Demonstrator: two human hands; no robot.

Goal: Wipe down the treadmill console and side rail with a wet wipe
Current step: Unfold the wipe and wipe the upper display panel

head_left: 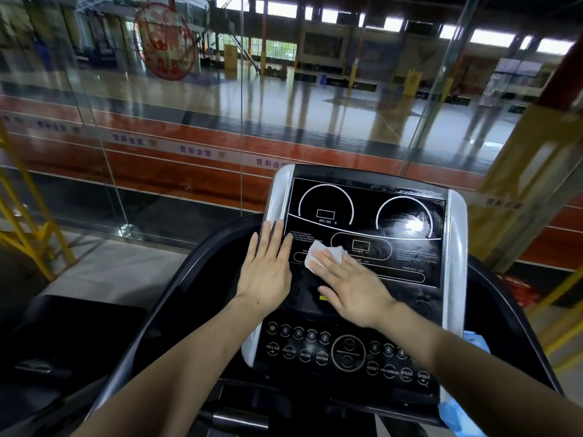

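Flat-fingered, our right hand (353, 288) presses the crumpled white wet wipe (325, 254) onto the glossy black treadmill console (394, 190); left hand (268, 266) lies open just left. Console step; next, we judge, round buttons (298, 334) below.

One wide-angle view comes from the person's head, looking forward and down. It sits close above the treadmill console (331, 197), which fills the lower middle of the picture. Both forearms reach in from the bottom edge to the left hand (268, 266) and right hand (356, 288) on the panel. The upper half faces out through a glass wall (157, 121) onto a sports hall floor (315, 99). Straight lines bow near the edges.
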